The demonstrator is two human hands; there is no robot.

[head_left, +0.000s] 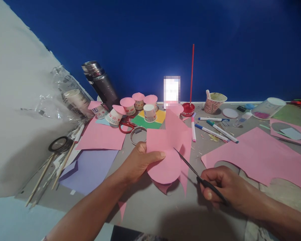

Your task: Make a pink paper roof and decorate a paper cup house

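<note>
My left hand (139, 160) pinches the left edge of a piece of pink paper (169, 150) and holds it up above the grey table (153, 207). Its lower part is cut to a round curve. My right hand (227, 188) grips black scissors (190, 165), fingers wrapped round the handles. The thin blades point up and left into the pink paper's right side. A loose pink strip hangs down beside the blades.
Several small paper cups with pink roofs (127, 106) stand behind, near red scissors (126, 126) and a dark flask (101, 83). Markers (217, 131) lie at centre right. A large cut pink sheet (261, 157) lies right; pink and lilac sheets (90, 167), a tape roll (59, 144) and wooden sticks (47, 170) lie left.
</note>
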